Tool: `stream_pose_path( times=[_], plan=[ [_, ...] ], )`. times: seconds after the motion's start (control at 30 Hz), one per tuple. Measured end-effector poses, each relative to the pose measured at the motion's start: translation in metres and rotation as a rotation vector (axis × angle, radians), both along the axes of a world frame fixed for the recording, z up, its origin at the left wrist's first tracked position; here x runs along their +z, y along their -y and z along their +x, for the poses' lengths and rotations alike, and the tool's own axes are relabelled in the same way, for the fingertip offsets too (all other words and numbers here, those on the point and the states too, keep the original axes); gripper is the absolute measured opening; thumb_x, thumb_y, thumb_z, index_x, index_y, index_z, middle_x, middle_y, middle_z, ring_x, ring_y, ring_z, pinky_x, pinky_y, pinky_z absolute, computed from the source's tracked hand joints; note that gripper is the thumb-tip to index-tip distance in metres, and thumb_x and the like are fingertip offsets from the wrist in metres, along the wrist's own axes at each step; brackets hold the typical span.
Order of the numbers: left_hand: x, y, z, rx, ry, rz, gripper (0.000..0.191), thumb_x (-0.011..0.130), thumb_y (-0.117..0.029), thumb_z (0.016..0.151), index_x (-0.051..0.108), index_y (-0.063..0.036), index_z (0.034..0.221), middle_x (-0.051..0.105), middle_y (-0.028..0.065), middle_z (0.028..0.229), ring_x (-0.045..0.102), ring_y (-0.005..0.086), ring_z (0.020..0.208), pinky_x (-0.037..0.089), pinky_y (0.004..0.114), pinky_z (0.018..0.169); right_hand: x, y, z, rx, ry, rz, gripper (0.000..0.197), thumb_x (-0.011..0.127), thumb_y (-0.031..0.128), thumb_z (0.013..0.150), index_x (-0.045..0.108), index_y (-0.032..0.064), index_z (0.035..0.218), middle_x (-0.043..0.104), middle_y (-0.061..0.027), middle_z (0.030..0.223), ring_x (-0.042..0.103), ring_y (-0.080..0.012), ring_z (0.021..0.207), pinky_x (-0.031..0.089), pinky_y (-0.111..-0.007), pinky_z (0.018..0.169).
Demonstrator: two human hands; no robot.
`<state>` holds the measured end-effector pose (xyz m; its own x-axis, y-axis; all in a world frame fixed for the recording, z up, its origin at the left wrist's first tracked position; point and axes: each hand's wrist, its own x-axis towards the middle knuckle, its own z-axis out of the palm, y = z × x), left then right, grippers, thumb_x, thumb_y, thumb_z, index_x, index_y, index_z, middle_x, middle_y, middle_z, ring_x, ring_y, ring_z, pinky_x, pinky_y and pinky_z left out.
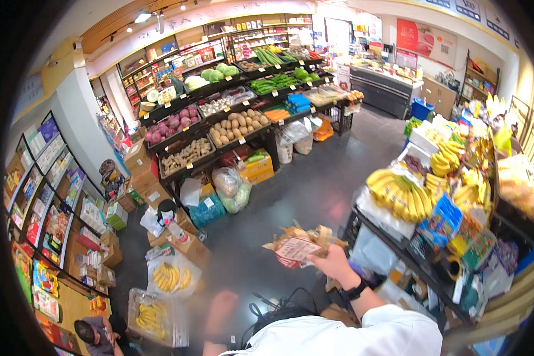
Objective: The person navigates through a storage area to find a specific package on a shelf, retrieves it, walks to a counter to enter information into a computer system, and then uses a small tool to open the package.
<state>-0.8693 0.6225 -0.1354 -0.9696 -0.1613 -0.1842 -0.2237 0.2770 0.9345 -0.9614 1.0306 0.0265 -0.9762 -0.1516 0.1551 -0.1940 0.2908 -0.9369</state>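
Note:
My right hand, with a dark watch on the wrist, grips a crumpled bundle of dry, tan, husk-like pieces and a red-and-white printed card. My left hand is low in the centre, blurred; its fingers cannot be made out. To the right of the bundle, large bunches of bananas lie on white wrapping on a produce stand. Left of my left hand, more bananas sit in a clear-lined box, and others lie on plastic just behind it.
A tiered vegetable rack stands ahead, with filled plastic bags below it. Cardboard boxes stand on the dark floor to the left. A person is at the lower left beside shelves. Black cables lie close to my body.

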Motion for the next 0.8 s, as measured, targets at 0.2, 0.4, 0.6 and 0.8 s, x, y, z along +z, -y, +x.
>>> stream_pose_path(
  times=[0.2, 0.4, 0.6, 0.8],
  plan=[
    [0.092, 0.003, -0.25, -0.238, 0.0, -0.061, 0.006, 0.068, -0.009, 0.088, 0.064, -0.0036, 0.085, 0.063, 0.0008, 0.074, 0.058, 0.0088, 0.066, 0.048, 0.024, 0.061, -0.006, 0.006, -0.181, -0.233, 0.019, -0.065, 0.03, 0.076, 0.01, 0.082, 0.07, 0.0015, 0.111, 0.074, -0.007, 0.095, 0.068, -0.014, 0.084, 0.053, -0.03, 0.077],
    [0.132, -0.047, -0.485, -0.431, -0.048, -0.14, 0.009, 0.071, -0.009, 0.086, 0.064, -0.0046, 0.085, 0.061, -0.0023, 0.073, 0.055, 0.0064, 0.066, 0.045, 0.023, 0.06, 0.015, -0.016, -0.336, -0.446, 0.048, -0.221, 0.027, 0.075, 0.009, 0.084, 0.07, 0.0009, 0.109, 0.074, -0.0068, 0.092, 0.068, -0.0141, 0.082, 0.053, -0.03, 0.075],
    [0.079, -0.097, -0.692, -0.4, 0.027, -0.217, 0.016, 0.071, -0.014, 0.09, 0.062, -0.0032, 0.082, 0.063, 0.0007, 0.071, 0.056, 0.0082, 0.064, 0.046, 0.024, 0.06, -0.002, -0.048, -0.522, -0.419, -0.044, -0.208, 0.031, 0.074, 0.008, 0.085, 0.067, 0.0018, 0.115, 0.072, -0.0091, 0.106, 0.067, -0.0147, 0.094, 0.053, -0.031, 0.082],
    [0.086, -0.161, -0.898, -0.501, 0.018, -0.101, 0.019, 0.06, -0.015, 0.096, 0.064, -0.0021, 0.083, 0.069, 0.0052, 0.076, 0.063, 0.0123, 0.068, 0.052, 0.026, 0.066, 0.045, -0.143, -0.72, -0.425, -0.19, -0.068, 0.031, 0.075, 0.009, 0.084, 0.068, 0.0043, 0.113, 0.071, -0.0104, 0.104, 0.068, -0.022, 0.093, 0.053, -0.033, 0.081]
  ],
)
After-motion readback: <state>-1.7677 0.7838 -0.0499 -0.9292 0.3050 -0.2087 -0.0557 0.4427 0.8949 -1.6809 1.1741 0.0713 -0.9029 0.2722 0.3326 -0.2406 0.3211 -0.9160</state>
